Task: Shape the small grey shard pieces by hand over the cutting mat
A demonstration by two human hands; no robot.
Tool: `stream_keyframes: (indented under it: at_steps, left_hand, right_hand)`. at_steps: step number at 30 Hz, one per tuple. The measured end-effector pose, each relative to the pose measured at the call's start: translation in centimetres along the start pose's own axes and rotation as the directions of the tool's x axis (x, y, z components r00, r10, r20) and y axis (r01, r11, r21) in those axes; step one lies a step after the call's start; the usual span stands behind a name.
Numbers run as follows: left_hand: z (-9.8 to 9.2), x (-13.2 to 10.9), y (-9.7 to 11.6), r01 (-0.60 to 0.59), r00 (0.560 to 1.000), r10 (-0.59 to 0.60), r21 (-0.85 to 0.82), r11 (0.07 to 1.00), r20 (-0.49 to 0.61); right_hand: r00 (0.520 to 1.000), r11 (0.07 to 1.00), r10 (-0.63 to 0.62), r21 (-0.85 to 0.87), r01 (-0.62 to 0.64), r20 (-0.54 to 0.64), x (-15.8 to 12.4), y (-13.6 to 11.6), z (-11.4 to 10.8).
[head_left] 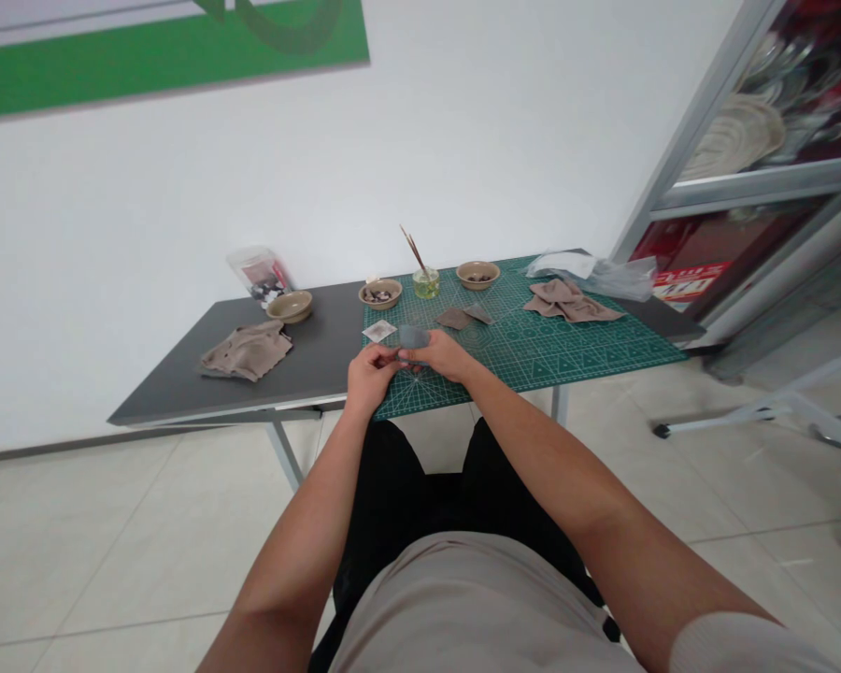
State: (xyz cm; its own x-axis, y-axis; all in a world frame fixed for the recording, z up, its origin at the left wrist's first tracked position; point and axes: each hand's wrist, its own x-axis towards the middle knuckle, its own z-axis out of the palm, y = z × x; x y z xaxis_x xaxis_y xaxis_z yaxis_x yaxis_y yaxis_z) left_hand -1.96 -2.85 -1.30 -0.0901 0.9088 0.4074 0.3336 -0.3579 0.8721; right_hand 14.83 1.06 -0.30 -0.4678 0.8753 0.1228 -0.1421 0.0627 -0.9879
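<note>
My right hand (443, 355) is closed on a small grey sheet (413, 336) above the front part of the green cutting mat (525, 360). Beside it, touching at the fingertips, my left hand (373, 374) is pinched on something I cannot make out. A white square card with a grey patch (379, 331) lies just beyond my left hand. Farther back on the mat are a brown piece (453, 319) and a grey piece (479, 314), lying flat side by side.
Along the back stand a bowl of small bits (380, 294), a glass jar with thin sticks (426, 283) and another bowl (477, 274). Cloths lie left (249, 351) and right (571, 302), near a bowl (290, 307), a plastic tub (258, 273) and a clear bag (620, 278).
</note>
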Motion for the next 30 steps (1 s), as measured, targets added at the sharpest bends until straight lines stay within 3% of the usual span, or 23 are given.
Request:
stream_keyframes:
  at_steps: [4,8,16,21,30]
  left_hand:
    - [0.20,-0.14,0.17,0.070,0.998,-0.070,-0.047,0.996,0.003]
    - [0.01,-0.25,0.38,0.019,1.000,-0.018,0.017,1.000,-0.012]
    - [-0.03,-0.53,0.45,-0.007,1.000,0.004,0.098,0.995,0.030]
    - [0.05,-0.64,0.29,-0.002,1.000,0.003,0.075,0.997,-0.009]
    - [0.03,-0.74,0.30,-0.058,0.998,0.058,0.065,0.996,0.010]
  right_hand:
    - [0.999,0.999,-0.001,0.032,0.002,-0.035,-0.17,-0.16,0.01]
    - [1.000,0.998,0.004,0.059,-0.003,-0.019,-0.23,-0.31,0.01]
    - [1.000,0.999,-0.009,-0.053,0.007,-0.030,-0.19,0.08,-0.06]
    - [1.000,0.998,0.017,0.053,-0.016,-0.017,-0.05,0.01,-0.16]
    - [0.999,1.000,0.008,-0.029,-0.009,-0.033,-0.19,0.01,-0.08]
